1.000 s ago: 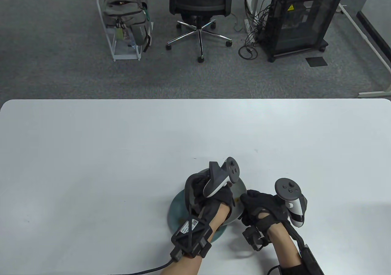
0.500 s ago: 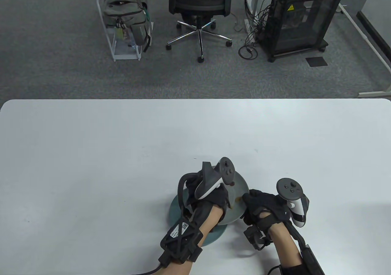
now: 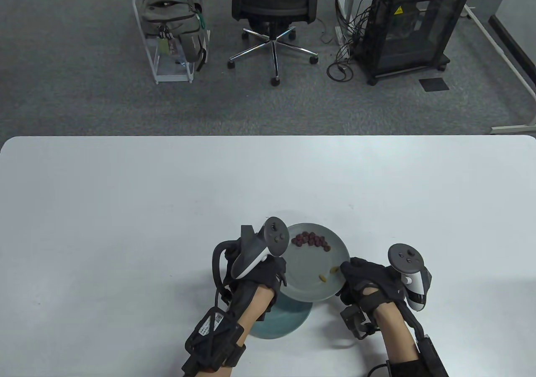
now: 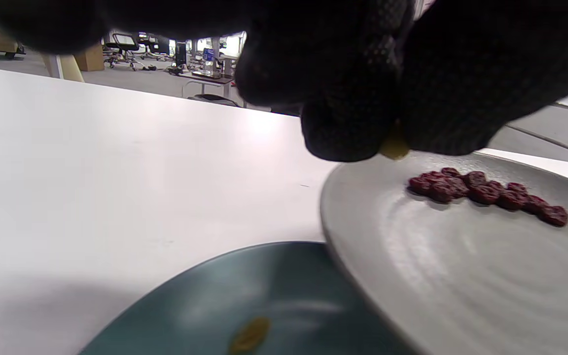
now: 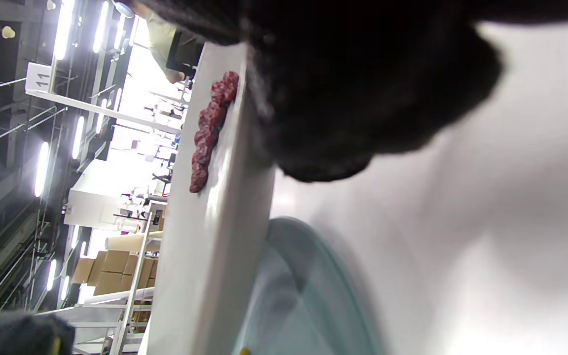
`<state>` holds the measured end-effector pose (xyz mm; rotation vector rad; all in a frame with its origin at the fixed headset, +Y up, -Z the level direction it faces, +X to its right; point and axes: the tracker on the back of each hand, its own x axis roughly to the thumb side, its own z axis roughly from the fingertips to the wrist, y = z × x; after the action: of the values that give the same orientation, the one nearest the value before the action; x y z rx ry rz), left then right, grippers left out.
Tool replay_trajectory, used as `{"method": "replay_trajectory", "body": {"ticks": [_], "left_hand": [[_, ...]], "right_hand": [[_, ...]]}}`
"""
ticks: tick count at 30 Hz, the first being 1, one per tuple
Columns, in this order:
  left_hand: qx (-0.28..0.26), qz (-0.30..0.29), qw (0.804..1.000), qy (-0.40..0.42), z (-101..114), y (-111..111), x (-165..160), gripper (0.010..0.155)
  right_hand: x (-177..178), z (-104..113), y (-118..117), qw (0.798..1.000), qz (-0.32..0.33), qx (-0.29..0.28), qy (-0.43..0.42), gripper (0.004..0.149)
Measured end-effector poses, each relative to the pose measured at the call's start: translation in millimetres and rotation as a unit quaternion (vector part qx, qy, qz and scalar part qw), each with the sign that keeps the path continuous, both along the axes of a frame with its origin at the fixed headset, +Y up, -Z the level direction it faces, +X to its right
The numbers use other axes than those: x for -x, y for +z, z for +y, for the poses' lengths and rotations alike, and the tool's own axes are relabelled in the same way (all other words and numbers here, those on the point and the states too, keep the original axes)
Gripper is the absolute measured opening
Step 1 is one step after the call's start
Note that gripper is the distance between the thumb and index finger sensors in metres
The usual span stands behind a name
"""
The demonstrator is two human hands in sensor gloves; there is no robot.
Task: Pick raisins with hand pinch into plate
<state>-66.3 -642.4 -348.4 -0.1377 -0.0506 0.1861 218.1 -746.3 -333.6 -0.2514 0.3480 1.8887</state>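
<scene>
My right hand point(image 3: 349, 274) grips the right rim of a grey plate point(image 3: 310, 264) and holds it tilted above a teal plate point(image 3: 280, 322). A row of dark red raisins point(image 3: 310, 240) lies on the grey plate's far part, and two yellow raisins point(image 3: 328, 273) lie near my right fingers. My left hand point(image 3: 278, 270) is at the grey plate's left rim. In the left wrist view its fingertips point(image 4: 353, 133) pinch a yellow raisin point(image 4: 395, 147) just above the rim of the grey plate point(image 4: 363, 256). One yellow raisin point(image 4: 249, 336) lies on the teal plate point(image 4: 205, 305).
The white table point(image 3: 125, 209) stretches far to the left, right and back of the plates. In the right wrist view the grey plate point(image 5: 215, 236) is seen edge-on with the red raisins point(image 5: 210, 128) on it, and the teal plate point(image 5: 308, 296) lies below.
My left hand has drawn back to the left, off the grey plate, uncovering the red and yellow raisins. My right hand and the grey plate have shifted slightly right.
</scene>
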Motion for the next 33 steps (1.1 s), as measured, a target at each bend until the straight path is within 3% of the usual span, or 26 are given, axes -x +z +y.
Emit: {"method": "replay_trajectory", "body": {"ticks": [8,19,33], "left_hand": [[0.021,0.003,1.0,0.016,-21.4,-6.9,12.5,0.045],[0.073,-0.038,0.996,-0.03,-65.1,-16.3,-10.8,0.044],[0.078,-0.055,0.992,-0.081,-80.3,-21.5,-30.3,0.043]], "right_hand": [[-13.5,-2.5,-2.6,1.0,-0.021,0.006,-0.009,0.052],[-36.2,3.2,-3.3,0.998,-0.055,-0.004,-0.037,0.052],[-44.4,3.5,-3.6,0.997,-0.068,-0.006,-0.048,0.052]]}}
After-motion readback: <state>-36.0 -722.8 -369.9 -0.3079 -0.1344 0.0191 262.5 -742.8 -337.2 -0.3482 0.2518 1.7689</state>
